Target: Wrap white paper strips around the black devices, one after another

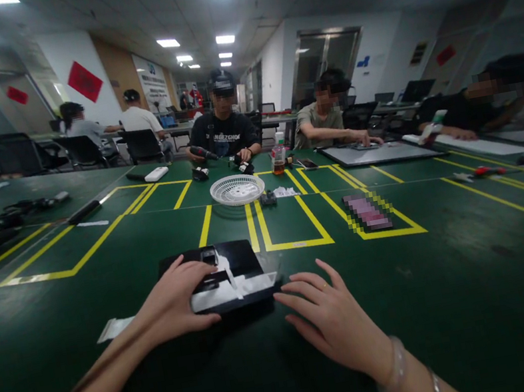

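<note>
In front of me on the green table lies a flat black case-like object (245,259) with white strips across it and a small dark square piece near its far edge. Its exact kind is unclear. My left hand (176,299) grips its left side, fingers over the top and thumb along the near edge. Just off the right end, my right hand (332,319) hovers with its fingers apart, holding nothing. A clear, film-like edge shows between that end and my right fingertips. A white slip (114,328) sticks out beside my left wrist.
Yellow tape (295,244) marks rectangles on the table. Ahead are a white plastic basket (237,190), a bottle (278,156) and a blurred-out phone-like item (367,212). Tools (7,217) lie at left. Across the table, a person (222,128) holds a drill; others sit at right.
</note>
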`<state>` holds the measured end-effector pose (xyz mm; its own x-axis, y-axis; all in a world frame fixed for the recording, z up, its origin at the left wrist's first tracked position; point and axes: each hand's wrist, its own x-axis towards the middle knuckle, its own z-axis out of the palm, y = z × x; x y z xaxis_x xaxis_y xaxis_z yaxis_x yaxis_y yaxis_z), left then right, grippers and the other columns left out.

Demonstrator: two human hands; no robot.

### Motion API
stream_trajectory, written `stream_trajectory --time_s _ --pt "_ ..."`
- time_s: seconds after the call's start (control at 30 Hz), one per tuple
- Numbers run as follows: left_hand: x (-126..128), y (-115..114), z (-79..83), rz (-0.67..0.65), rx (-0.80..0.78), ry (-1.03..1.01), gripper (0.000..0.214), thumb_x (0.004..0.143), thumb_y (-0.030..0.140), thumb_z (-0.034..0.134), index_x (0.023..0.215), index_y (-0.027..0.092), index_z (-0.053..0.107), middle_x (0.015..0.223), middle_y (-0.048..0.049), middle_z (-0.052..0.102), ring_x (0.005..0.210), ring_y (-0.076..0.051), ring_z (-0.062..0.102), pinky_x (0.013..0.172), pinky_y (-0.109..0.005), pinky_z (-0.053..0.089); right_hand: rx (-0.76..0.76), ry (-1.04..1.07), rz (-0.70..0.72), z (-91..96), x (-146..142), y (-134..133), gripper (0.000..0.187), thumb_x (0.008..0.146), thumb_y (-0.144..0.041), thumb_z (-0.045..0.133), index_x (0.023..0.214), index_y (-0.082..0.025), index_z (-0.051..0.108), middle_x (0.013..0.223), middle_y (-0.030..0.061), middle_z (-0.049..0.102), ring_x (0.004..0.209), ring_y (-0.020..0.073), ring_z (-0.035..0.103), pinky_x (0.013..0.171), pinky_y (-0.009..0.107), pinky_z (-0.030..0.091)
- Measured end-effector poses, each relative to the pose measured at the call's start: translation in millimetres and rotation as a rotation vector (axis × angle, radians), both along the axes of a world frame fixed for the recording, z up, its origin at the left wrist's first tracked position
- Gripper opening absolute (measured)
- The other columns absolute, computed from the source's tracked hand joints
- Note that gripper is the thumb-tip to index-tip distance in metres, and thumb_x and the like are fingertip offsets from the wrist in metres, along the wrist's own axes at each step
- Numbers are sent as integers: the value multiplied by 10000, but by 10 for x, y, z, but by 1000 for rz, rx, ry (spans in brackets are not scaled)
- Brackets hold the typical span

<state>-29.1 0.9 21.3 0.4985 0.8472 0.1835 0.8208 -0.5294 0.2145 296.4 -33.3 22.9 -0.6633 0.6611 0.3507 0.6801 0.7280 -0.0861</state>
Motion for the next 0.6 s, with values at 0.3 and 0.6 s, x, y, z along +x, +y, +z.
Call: stream_trajectory --time_s 0.3,0.6 --pt "-1137 340 -55 507 129 28 794 729 724 572 1231 109 600 1171 -149 637 1076 -369 573 976 -509 370 -93 3 11 -21 1 2 307 960 -257 519 1255 -316 581 1178 10 665 1217 235 512 1137 585 134" --pt "-2412 194 -370 1098 241 -94 619 547 817 583 583 200 624 339 -36 379 1121 -481 509 750 -508 282 -130 -15 26 -14 -15 -36 306 948 -244 541 1242 -315 587 1156 11 670 1219 230 515 1137 585 138"
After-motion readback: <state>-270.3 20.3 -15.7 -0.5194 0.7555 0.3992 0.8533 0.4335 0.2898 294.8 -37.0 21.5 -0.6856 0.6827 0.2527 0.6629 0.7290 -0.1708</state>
